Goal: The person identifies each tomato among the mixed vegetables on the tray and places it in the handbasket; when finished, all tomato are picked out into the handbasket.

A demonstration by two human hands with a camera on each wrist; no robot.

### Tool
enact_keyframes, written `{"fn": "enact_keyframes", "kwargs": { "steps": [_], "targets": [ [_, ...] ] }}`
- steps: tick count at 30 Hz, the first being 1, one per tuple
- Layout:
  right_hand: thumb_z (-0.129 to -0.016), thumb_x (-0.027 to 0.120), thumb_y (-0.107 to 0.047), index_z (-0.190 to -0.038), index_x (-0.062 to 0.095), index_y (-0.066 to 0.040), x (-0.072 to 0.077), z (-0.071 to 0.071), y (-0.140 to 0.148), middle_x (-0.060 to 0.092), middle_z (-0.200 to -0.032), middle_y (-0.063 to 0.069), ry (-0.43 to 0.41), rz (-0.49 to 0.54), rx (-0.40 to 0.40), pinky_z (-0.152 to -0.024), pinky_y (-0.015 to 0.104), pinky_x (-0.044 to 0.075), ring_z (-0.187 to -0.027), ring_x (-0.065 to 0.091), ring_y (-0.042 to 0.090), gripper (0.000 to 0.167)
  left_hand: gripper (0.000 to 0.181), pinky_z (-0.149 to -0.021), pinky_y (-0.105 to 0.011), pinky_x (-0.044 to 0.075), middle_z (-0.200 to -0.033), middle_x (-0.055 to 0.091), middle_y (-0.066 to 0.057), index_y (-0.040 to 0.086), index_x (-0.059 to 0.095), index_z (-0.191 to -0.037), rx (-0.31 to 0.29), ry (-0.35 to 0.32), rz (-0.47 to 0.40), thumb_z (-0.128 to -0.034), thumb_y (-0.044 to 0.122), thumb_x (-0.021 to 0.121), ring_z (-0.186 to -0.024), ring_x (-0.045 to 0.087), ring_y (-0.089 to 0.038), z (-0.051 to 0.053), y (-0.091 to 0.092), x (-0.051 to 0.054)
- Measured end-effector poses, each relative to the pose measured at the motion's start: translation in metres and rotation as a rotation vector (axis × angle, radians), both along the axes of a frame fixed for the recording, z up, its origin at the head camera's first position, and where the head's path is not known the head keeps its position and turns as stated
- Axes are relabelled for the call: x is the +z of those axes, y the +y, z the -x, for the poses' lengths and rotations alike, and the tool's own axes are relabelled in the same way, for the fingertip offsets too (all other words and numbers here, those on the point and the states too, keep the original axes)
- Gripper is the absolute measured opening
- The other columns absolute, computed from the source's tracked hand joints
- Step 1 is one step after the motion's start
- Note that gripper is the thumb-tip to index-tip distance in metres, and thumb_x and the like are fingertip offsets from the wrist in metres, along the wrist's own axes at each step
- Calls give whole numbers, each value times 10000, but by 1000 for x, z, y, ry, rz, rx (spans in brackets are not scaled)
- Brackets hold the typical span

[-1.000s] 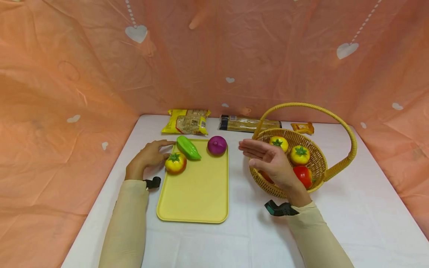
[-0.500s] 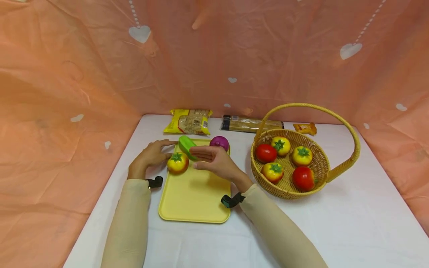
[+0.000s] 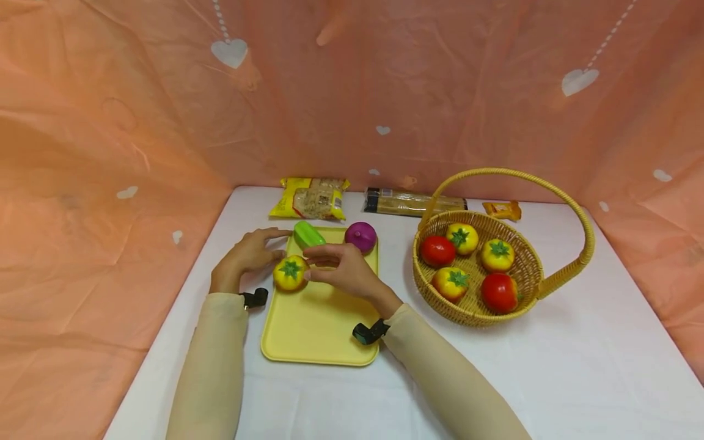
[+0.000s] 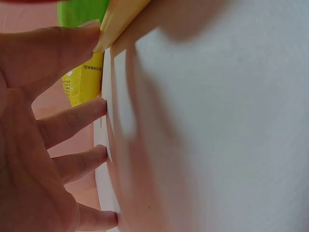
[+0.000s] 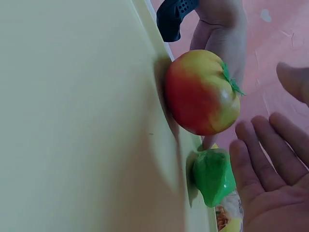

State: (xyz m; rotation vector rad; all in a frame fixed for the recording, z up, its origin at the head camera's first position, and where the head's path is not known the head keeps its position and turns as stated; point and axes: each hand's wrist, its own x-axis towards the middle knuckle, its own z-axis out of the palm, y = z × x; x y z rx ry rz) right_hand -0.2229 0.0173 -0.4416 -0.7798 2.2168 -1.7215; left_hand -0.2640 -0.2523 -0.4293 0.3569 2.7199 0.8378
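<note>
A red-yellow tomato (image 3: pixel 289 273) with a green leafy top sits at the left side of the yellow tray (image 3: pixel 319 330). My right hand (image 3: pixel 343 269) is just right of it, fingers extended and thumb apart; in the right wrist view the fingers (image 5: pixel 270 154) hold nothing. My left hand (image 3: pixel 250 253) rests at the tray's left rim. In the left wrist view its thumb touches the rim and its spread fingertips meet the white tabletop. Behind the tomato lies a green pepper-like vegetable (image 5: pixel 213 176), partly hidden by my right hand in the head view. A purple onion (image 3: pixel 360 236) sits at the tray's far right corner.
Right of the tray stands a wicker basket (image 3: pixel 420 287) with a tall arched handle, holding several tomatoes. Along the table's back lie a yellow food bag (image 3: pixel 313 198), a long packet of noodles (image 3: pixel 415 203) and a small orange packet (image 3: pixel 503 210).
My right hand has moved left from over the basket to beside the tomato on the tray. That tomato has tipped slightly in the last half second. My left hand has stayed put.
</note>
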Motion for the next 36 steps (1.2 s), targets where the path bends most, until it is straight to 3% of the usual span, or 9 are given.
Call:
{"fn": "enact_keyframes", "kwargs": {
  "steps": [5, 10, 17, 23, 29, 32, 36],
  "targets": [
    [-943, 883, -177, -1453, 704, -41, 0, 5, -6, 739, -1444, 113, 62, -85, -30, -1177, 351, 536, -1359, 696, 250, 556, 575, -1282, -756, 259, -1688, 472, -243, 157, 571, -1607, -6, 0, -6, -1039, 168, 660, -1598, 335, -538, 2, 0, -1],
    [-923, 896, -160, -1462, 700, -49, -1, 7, -13, 740, -1447, 87, 104, -188, 30, -1185, 322, 520, -1356, 690, 236, 584, 573, -1274, -750, 287, -1674, 485, -255, 144, 578, -1600, -13, 6, -9, -1034, 163, 667, -1582, 365, -542, 1, 0, -4],
    [-917, 904, -154, -1420, 732, -71, -8, 4, -18, 776, -1373, 81, 54, -193, 62, -1090, 262, 568, -1237, 741, 195, 538, 575, -1264, -757, 296, -1669, 485, -266, 131, 581, -1595, -15, 24, -9, -1028, 169, 671, -1575, 365, -557, 0, 0, -3],
    [-924, 894, -126, -1447, 713, -86, -11, -2, -19, 763, -1394, 85, -10, -163, 110, -1061, 234, 582, -1259, 745, 208, 555, 573, -1275, -756, 277, -1680, 484, -239, 139, 572, -1605, -3, 6, -7, -1043, 186, 677, -1591, 352, -540, 0, 0, -2],
    [-932, 885, -124, -1450, 701, -47, 3, -14, 2, 749, -1409, 106, 20, -110, 135, -1093, 339, 597, -1277, 739, 252, 555, 585, -1283, -755, 257, -1685, 478, -239, 145, 565, -1612, 6, -9, -13, -1043, 207, 686, -1596, 342, -538, 0, 0, -1],
    [-936, 877, -109, -1445, 703, -45, 16, -22, 23, 745, -1403, 107, 12, -53, 134, -1123, 418, 586, -1290, 730, 262, 542, 588, -1278, -765, 252, -1690, 469, -245, 158, 566, -1613, 13, -22, -16, -1043, 225, 697, -1599, 329, -547, -1, 1, 1],
    [-944, 859, -85, -1441, 710, -72, 35, -35, 59, 727, -1422, 94, -29, 27, 91, -1137, 429, 574, -1316, 710, 270, 519, 583, -1287, -754, 245, -1694, 467, -237, 155, 570, -1610, 17, -17, -18, -1045, 222, 698, -1607, 316, -541, -2, 0, 2]
  ]
}}
